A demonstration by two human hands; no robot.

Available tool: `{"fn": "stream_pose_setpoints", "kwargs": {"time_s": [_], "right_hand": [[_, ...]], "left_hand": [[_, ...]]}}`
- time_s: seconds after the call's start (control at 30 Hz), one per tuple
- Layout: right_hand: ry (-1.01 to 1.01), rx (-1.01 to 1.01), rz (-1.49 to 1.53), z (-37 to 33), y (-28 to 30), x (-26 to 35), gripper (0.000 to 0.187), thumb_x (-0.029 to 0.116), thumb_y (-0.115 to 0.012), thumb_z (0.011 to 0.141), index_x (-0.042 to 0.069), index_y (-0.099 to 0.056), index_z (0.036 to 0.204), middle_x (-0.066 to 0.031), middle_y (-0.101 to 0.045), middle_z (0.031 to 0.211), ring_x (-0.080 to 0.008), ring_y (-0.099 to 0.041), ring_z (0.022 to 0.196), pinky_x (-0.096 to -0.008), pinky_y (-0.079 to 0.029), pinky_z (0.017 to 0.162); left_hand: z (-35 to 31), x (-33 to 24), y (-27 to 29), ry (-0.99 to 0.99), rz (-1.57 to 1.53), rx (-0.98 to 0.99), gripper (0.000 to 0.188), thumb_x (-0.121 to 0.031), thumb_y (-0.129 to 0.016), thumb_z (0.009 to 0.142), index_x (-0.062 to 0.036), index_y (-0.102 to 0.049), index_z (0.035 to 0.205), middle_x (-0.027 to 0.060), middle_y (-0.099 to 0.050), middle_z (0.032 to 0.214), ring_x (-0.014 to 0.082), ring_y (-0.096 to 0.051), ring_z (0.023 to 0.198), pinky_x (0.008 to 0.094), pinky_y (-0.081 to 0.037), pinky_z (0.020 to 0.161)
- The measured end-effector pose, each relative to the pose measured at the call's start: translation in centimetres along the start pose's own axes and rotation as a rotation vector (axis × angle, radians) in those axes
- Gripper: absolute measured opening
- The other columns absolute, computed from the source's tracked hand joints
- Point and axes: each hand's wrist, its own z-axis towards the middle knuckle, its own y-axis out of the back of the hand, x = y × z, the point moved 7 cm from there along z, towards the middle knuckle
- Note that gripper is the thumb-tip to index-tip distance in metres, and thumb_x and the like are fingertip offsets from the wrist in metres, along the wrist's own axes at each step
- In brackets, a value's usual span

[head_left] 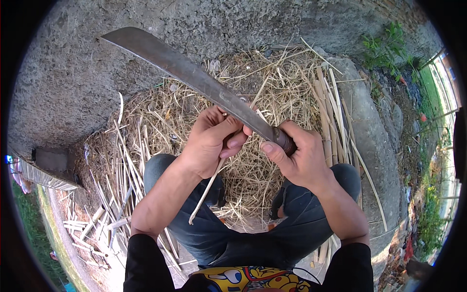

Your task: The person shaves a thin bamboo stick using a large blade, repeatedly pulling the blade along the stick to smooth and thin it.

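Note:
A long machete (194, 78) with a dark, worn blade slants across the middle, its tip pointing to the upper left. My right hand (304, 155) is wrapped round its brown handle (286, 141), the thumb near the base of the blade. Closed just under the blade, my left hand (214, 138) grips a thin bamboo strip (206, 192). One end of the strip hangs down toward my lap; the other end passes up behind the blade. Where blade and strip meet is partly hidden by my left fingers.
Curly shavings (253, 180) cover the ground between my knees. Split bamboo lengths (328, 112) lie at the right, beside a stone ledge (372, 131). More bamboo strips (129, 160) and cut pieces (92, 224) are scattered at the left. A rough grey wall (87, 73) stands ahead.

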Motion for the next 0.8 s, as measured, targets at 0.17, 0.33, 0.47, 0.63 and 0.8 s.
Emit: {"fn": "stream_pose_setpoints", "kwargs": {"time_s": [0.17, 0.33, 0.47, 0.63, 0.8], "right_hand": [[0.05, -0.003, -0.095, 0.2, 0.1, -0.1, 0.052, 0.056, -0.075, 0.089, 0.007, -0.061, 0.078, -0.0056, -0.051, 0.054, -0.0264, -0.057, 0.045, -0.037, -0.042, 0.044], [0.133, -0.088, -0.324, 0.3, 0.0, 0.2, 0.055, 0.056, -0.078, 0.086, 0.003, -0.062, 0.081, -0.0104, -0.055, 0.062, -0.0296, -0.06, 0.052, -0.038, -0.044, 0.048], [0.222, -0.158, -0.445, 0.8, 0.5, 0.5, 0.055, 0.057, -0.078, 0.084, 0.005, -0.063, 0.082, -0.0096, -0.057, 0.063, -0.0285, -0.062, 0.053, -0.0385, -0.046, 0.047], [0.293, -0.372, -0.608, 2.3, 3.9, 0.3, 0.054, 0.059, -0.074, 0.088, 0.005, -0.067, 0.085, -0.0072, -0.055, 0.061, -0.0231, -0.06, 0.051, -0.0365, -0.044, 0.047], [-0.195, -0.605, -0.481, 3.6, 11.1, -5.6, 0.057, 0.054, -0.062, 0.1, 0.005, -0.062, 0.072, -0.0067, -0.056, 0.055, -0.0175, -0.053, 0.048, -0.0338, -0.041, 0.049]], "left_hand": [[-0.9, 0.2, 0.5, 0.021, -0.014, -0.082, 0.027, 0.002, -0.056, 0.098, 0.0049, -0.061, 0.124, 0.0077, -0.063, 0.083, 0.0042, -0.044, 0.057, 0.0156, -0.027, 0.041], [-1.2, 0.7, 2.1, -0.058, 0.07, -0.141, 0.022, -0.002, -0.06, 0.1, 0.0035, -0.064, 0.12, 0.0055, -0.062, 0.083, 0.0028, -0.038, 0.057, 0.0174, -0.022, 0.045], [-1.3, 0.5, 1.7, -0.071, 0.021, -0.052, 0.016, -0.006, -0.06, 0.102, 0.0018, -0.066, 0.114, 0.0036, -0.059, 0.081, 0.0019, -0.036, 0.058, 0.0176, -0.021, 0.046], [-2.9, 0.5, -0.2, -0.013, 0.093, -0.105, 0.014, -0.01, -0.059, 0.104, -0.0016, -0.065, 0.114, 0.0036, -0.058, 0.076, 0.001, -0.03, 0.051, 0.0173, -0.019, 0.041], [-4.5, -0.2, 0.2, -0.115, 0.089, -0.048, 0.016, -0.012, -0.058, 0.105, -0.0047, -0.064, 0.118, 0.0054, -0.059, 0.073, 0.0007, -0.029, 0.046, 0.0177, -0.018, 0.038]]}}
